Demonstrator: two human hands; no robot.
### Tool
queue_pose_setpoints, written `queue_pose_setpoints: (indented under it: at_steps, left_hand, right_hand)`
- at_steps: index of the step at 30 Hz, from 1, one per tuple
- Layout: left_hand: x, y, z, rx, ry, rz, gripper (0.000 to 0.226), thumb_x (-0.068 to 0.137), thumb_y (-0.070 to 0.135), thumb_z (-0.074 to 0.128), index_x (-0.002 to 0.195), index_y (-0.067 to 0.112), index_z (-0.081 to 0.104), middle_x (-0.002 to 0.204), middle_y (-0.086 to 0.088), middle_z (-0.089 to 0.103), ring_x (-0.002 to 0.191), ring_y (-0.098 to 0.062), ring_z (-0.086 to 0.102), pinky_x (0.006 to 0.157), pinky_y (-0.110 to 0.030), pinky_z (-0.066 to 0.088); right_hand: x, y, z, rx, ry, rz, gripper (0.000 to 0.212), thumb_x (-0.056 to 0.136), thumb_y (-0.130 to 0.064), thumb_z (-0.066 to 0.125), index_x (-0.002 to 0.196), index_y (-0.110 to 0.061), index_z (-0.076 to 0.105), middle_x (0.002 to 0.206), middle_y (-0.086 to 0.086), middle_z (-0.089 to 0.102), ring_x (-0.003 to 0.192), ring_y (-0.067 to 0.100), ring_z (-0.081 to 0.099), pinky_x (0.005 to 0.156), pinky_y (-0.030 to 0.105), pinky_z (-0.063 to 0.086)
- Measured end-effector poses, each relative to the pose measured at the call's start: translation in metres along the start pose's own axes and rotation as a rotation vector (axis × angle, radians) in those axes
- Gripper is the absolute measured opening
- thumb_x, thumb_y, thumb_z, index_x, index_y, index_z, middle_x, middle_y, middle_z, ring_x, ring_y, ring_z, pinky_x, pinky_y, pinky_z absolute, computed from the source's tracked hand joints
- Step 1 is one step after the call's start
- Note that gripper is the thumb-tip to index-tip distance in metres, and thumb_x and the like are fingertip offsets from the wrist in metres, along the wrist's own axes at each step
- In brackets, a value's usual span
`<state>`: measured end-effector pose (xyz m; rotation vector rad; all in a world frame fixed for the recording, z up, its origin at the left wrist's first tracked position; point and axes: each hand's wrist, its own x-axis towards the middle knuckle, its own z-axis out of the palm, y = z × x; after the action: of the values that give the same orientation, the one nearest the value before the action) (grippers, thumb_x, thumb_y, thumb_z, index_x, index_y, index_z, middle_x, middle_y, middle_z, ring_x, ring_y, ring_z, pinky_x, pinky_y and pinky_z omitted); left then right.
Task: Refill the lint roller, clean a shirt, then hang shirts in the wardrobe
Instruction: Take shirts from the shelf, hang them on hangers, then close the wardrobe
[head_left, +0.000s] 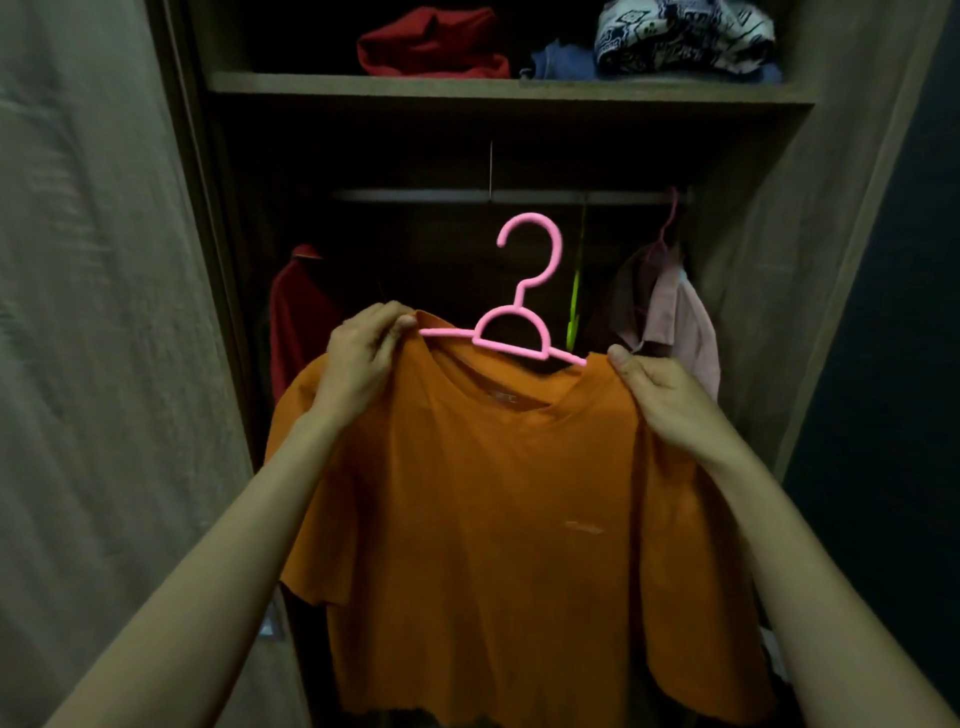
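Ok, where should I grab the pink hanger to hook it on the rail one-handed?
Probably the pink hanger's short stem under the hook, approached from the right: it stands clear above the orange shirt's collar, and the hook's mouth faces left.

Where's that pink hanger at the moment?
In the head view's centre, the pink hanger sits in the collar of the orange shirt, held between the left hand and right hand, its hook below the wardrobe rail.
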<state>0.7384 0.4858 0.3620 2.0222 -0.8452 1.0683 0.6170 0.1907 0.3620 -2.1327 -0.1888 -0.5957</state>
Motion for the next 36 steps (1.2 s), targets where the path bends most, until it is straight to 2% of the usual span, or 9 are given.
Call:
queue_pose_setpoints:
  at_steps: [3,7,9,16,18,22,26,30,36]
  left_hand:
    - [-0.004,-0.019,0.0,0.014,0.002,-0.102,0.034,0.1,0.043,0.035,0.102,0.023,0.063,0.091,0.006,0.059,0.087,-0.017,0.059,0.083,-0.05,0.048]
    - [-0.009,-0.021,0.007,0.133,-0.111,-0.139,0.055,0.098,0.055,0.019,0.113,0.021,0.059,0.101,0.002,0.058,0.099,-0.018,0.056,0.092,-0.046,0.044]
    - [-0.011,-0.022,0.004,0.183,-0.102,-0.15,0.05,0.1,0.05,0.023,0.123,0.021,0.056,0.112,-0.003,0.057,0.11,-0.021,0.053,0.096,-0.04,0.038]
    - [-0.018,-0.023,-0.049,0.477,0.391,0.014,0.049,0.097,0.024,0.052,0.143,0.012,0.04,0.15,-0.016,0.036,0.137,-0.03,0.036,0.107,-0.045,0.032]
    - [-0.017,-0.033,-0.065,0.48,0.492,-0.03,0.054,0.096,0.026,0.052,0.146,0.014,0.035,0.155,-0.018,0.026,0.144,-0.03,0.025,0.111,-0.043,0.027]
    - [-0.015,-0.064,-0.082,0.459,0.464,-0.162,0.072,0.094,0.042,0.05,0.152,0.013,0.019,0.16,-0.016,0.013,0.149,-0.028,0.01,0.116,-0.044,0.013]
    - [-0.015,-0.087,-0.087,0.505,0.447,-0.197,0.084,0.089,0.052,0.048,0.153,0.012,0.013,0.162,-0.013,0.008,0.149,-0.023,-0.001,0.118,-0.036,-0.005]
    - [-0.014,-0.099,-0.088,0.524,0.498,-0.15,0.083,0.087,0.047,0.052,0.152,0.007,0.018,0.16,-0.014,0.015,0.149,-0.021,0.003,0.12,-0.044,0.003]
    - [-0.02,-0.111,-0.083,0.571,0.547,-0.06,0.076,0.087,0.042,0.053,0.149,0.007,0.027,0.158,-0.013,0.023,0.148,-0.027,0.014,0.119,-0.049,0.014]
  right_hand:
    - [-0.006,-0.005,-0.009,0.105,-0.009,0.165,0.058,0.093,-0.056,0.036,0.082,-0.011,0.071,0.069,0.012,0.067,0.062,0.011,0.065,0.067,0.023,0.048]
    - [-0.009,-0.012,-0.015,0.19,-0.064,0.295,0.044,0.087,-0.06,0.047,0.089,-0.025,0.072,0.088,-0.005,0.071,0.084,0.009,0.065,0.077,0.024,0.046]
    - [-0.01,-0.014,-0.024,0.193,-0.005,0.336,0.038,0.082,-0.059,0.056,0.089,-0.025,0.072,0.094,-0.005,0.069,0.091,0.014,0.062,0.087,0.032,0.044]
    - [0.0,-0.033,-0.01,0.274,0.165,0.396,0.019,0.085,-0.044,0.063,0.076,-0.029,0.058,0.077,-0.007,0.055,0.077,0.015,0.054,0.079,0.033,0.041]
    - [0.008,-0.039,0.016,0.301,0.191,0.381,0.019,0.088,-0.035,0.061,0.071,-0.028,0.057,0.07,-0.007,0.055,0.07,0.013,0.053,0.066,0.027,0.042]
    - [0.035,-0.044,0.072,0.35,0.193,0.35,0.021,0.089,-0.02,0.056,0.071,-0.016,0.066,0.075,0.01,0.066,0.073,0.024,0.061,0.064,0.028,0.045]
    - [0.069,-0.046,0.115,0.321,0.161,0.306,0.018,0.092,-0.017,0.051,0.08,-0.013,0.063,0.072,0.01,0.064,0.068,0.023,0.06,0.056,0.026,0.044]
    - [0.098,-0.05,0.142,0.292,0.115,0.243,0.018,0.096,-0.025,0.049,0.094,-0.014,0.064,0.087,0.018,0.068,0.073,0.025,0.063,0.064,0.029,0.049]
    - [0.14,-0.063,0.163,0.284,0.13,0.158,0.017,0.094,-0.029,0.053,0.099,-0.016,0.062,0.081,0.002,0.065,0.071,0.013,0.063,0.058,0.023,0.046]
